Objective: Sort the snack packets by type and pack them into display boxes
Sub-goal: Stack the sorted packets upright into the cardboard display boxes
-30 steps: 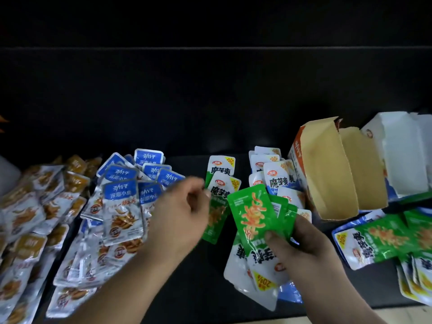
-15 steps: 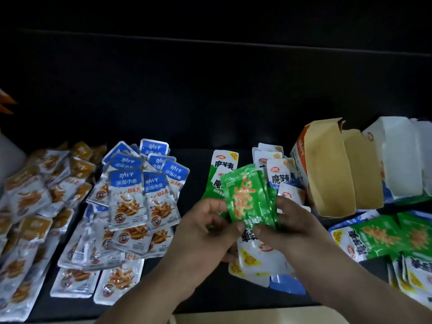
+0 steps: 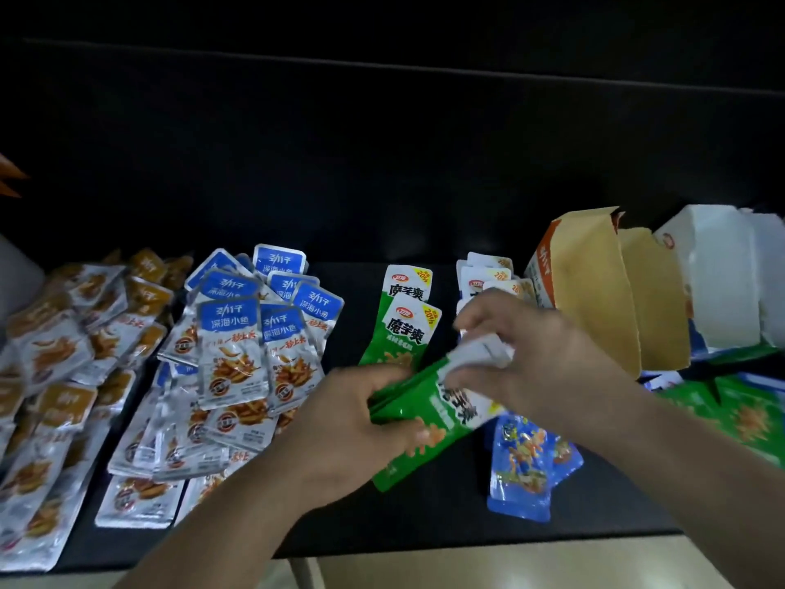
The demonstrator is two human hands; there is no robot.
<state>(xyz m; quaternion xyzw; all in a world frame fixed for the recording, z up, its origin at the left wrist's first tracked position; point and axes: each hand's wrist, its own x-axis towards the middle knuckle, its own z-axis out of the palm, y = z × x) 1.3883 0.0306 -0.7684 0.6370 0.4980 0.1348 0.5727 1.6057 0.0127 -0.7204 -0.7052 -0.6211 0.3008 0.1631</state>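
Observation:
My left hand (image 3: 352, 423) and my right hand (image 3: 539, 350) both grip a stack of green snack packets (image 3: 418, 414) held tilted above the dark table (image 3: 424, 529). The left hand holds the lower green end, the right hand pinches the white top end. Two more green packets (image 3: 405, 320) lie flat just behind the stack. Blue-topped fish packets (image 3: 250, 333) are piled to the left, brown-topped packets (image 3: 63, 354) further left. Blue packets (image 3: 526, 461) lie under my right forearm. An open brown display box (image 3: 594, 286) stands at the right.
A white open box (image 3: 722, 282) stands behind the brown one at far right. More green packets (image 3: 739, 410) lie at the right edge. White-topped packets (image 3: 488, 269) are stacked beside the brown box. The table's front edge runs near the bottom.
The green stack has turned from upright to tilted and lower. My left hand, which reached toward the table a second ago, now grips the stack's lower end; my right hand shifted to its top.

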